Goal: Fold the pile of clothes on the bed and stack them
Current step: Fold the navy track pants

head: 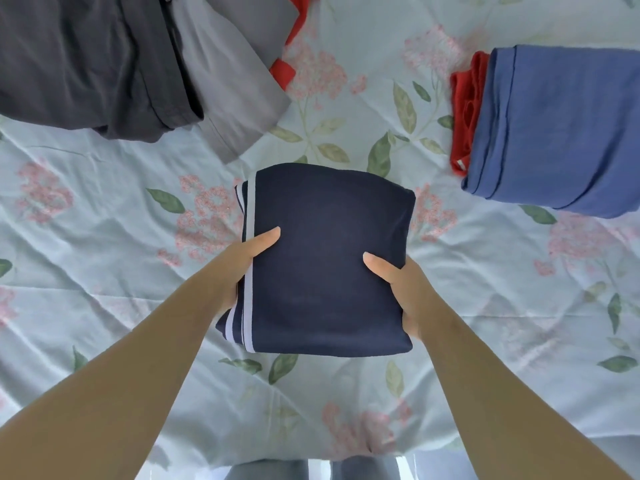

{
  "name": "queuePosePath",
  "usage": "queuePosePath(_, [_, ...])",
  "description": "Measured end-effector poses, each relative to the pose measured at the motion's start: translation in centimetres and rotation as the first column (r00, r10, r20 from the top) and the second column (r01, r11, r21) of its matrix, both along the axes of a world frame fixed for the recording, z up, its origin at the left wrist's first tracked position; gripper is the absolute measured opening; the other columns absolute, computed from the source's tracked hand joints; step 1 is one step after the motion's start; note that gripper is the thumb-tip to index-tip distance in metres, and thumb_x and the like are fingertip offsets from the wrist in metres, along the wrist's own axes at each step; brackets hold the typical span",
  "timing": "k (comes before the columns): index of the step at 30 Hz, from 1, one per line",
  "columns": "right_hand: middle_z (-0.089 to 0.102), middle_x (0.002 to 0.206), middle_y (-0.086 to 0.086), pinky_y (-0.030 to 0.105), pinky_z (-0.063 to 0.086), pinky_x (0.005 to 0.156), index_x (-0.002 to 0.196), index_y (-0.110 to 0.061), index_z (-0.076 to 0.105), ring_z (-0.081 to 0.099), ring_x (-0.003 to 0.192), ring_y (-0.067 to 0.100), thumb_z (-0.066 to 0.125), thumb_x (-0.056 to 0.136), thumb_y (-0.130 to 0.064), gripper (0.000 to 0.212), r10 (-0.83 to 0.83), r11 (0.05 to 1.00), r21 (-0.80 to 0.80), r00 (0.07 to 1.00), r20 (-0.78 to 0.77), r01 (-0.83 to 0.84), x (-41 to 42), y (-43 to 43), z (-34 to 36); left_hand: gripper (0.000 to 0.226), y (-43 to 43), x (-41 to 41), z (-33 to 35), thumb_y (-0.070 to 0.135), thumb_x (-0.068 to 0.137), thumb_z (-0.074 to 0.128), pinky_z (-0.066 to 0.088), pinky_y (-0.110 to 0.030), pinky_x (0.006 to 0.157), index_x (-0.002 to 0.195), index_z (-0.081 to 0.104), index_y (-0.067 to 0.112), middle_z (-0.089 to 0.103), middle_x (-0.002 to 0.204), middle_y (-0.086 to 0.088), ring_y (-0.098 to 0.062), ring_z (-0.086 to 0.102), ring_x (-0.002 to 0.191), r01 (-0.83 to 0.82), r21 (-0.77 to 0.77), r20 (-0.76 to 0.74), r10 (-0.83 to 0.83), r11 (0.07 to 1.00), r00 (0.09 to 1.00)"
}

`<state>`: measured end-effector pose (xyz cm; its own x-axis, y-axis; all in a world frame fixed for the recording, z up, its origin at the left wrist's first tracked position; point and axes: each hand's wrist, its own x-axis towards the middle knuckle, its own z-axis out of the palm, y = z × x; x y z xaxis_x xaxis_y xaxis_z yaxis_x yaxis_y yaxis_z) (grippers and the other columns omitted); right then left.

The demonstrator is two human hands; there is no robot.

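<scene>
Floral bed (104, 237) carries grey clothes pile (104, 64) upper left, folded blue stack (561, 133) right

Both hands (242, 268) (405, 289) grip folded navy garment (329, 265) above bedsheet (104, 220).

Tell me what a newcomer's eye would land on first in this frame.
A folded navy garment with white stripes fills the centre, gripped at its sides by the left hand and the right hand. At right lies a folded blue garment with a red garment showing at its left edge. Unfolded grey clothes spread across the upper left of the floral sheet.
</scene>
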<state>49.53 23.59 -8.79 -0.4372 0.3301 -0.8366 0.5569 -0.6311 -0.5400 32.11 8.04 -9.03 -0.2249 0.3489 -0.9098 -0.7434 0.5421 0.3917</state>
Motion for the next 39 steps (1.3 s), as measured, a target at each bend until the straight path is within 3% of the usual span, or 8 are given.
queuePosePath(11, [0.068,0.116,-0.007,0.036,0.051,0.088,0.127,-0.024,0.055,0.066,0.105,0.016,0.06,0.09,-0.018,0.037,-0.252,0.95,0.114,0.927,-0.278,0.292,8.2,11.3,7.3,0.028,15.4,4.7,8.3,0.029,0.093,0.057,0.052,-0.037,0.089,0.121,0.059,0.024,0.07,0.112,0.003,-0.017,0.067,0.103,0.266,0.227,-0.341,-0.179,0.937,0.923])
queuePosePath(15, [0.067,0.115,-0.016,0.033,0.051,0.092,0.119,-0.031,0.056,0.064,0.107,0.008,0.06,0.091,-0.015,0.033,-0.338,0.853,0.261,0.86,-0.383,0.451,11.1,17.7,9.0,0.017,24.9,6.5,11.1,0.028,0.093,0.058,0.053,-0.027,0.078,0.11,0.06,0.031,0.07,0.106,0.008,-0.009,0.067,0.095,0.443,0.194,-0.531,-0.286,0.876,0.798])
queuePosePath(20, [0.06,0.129,-0.008,0.036,0.049,0.097,0.134,-0.021,0.047,0.059,0.116,0.013,0.058,0.092,-0.008,0.045,-0.416,0.786,0.177,0.719,-0.557,0.593,12.5,23.8,8.8,0.021,37.1,6.5,14.8,0.034,0.089,0.062,0.045,-0.015,0.066,0.108,0.054,0.038,0.062,0.098,0.02,0.002,0.061,0.086,0.725,-0.039,-0.783,-0.472,0.688,0.406])
queuePosePath(25, [0.063,0.126,-0.007,0.038,0.048,0.098,0.136,-0.028,0.046,0.059,0.117,0.017,0.06,0.09,-0.02,0.049,-0.521,0.843,-0.115,0.747,-0.413,0.525,13.5,26.6,5.3,0.083,45.0,6.2,11.4,0.045,0.082,0.067,0.033,-0.039,0.104,0.148,0.018,0.03,0.038,0.144,0.005,-0.023,0.038,0.132,0.757,-0.476,-0.748,-0.658,0.447,-0.082])
queuePosePath(27, [0.071,0.111,-0.008,0.042,0.048,0.098,0.13,-0.028,0.053,0.064,0.11,0.018,0.059,0.09,-0.031,0.04,-0.65,0.76,-0.264,0.706,-0.281,0.594,14.2,27.6,4.1,0.097,44.9,7.6,8.7,0.05,0.079,0.067,0.024,-0.048,0.107,0.15,0.006,0.03,0.019,0.154,0.0,-0.027,0.023,0.139,0.538,-0.562,-0.756,-0.654,0.628,-0.026])
queuePosePath(30, [0.07,0.112,-0.006,0.043,0.05,0.093,0.12,-0.025,0.059,0.065,0.105,0.019,0.054,0.092,-0.034,0.03,-0.723,0.691,-0.298,0.628,-0.29,0.658,14.3,29.8,3.5,0.088,41.5,10.8,5.1,0.044,0.079,0.068,0.025,-0.046,0.105,0.148,0.016,0.027,0.025,0.149,-0.003,-0.028,0.026,0.135,0.14,-0.419,-0.857,-0.441,0.897,0.265])
queuePosePath(35, [0.071,0.112,-0.004,0.038,0.057,0.073,0.118,-0.023,0.063,0.069,0.098,0.017,0.058,0.091,-0.034,0.029,-0.754,0.652,-0.221,0.586,-0.298,0.726,12.4,33.7,3.4,0.074,36.9,14.5,1.5,0.052,0.072,0.07,0.045,-0.042,0.095,0.132,0.038,0.02,0.05,0.126,0.002,-0.025,0.051,0.117,-0.239,-0.175,-0.663,0.065,0.955,0.746])
queuePosePath(39, [0.07,0.112,-0.003,0.04,0.055,0.086,0.118,-0.021,0.062,0.066,0.107,0.019,0.061,0.089,-0.013,0.03,-0.707,0.657,-0.055,0.589,-0.391,0.752,11.7,35.1,3.2,0.022,37.8,13.0,2.6,0.041,0.083,0.062,0.051,-0.036,0.079,0.088,0.057,0.02,0.061,0.083,0.009,-0.023,0.06,0.093,-0.143,-0.112,-0.771,0.005,0.983,0.636])
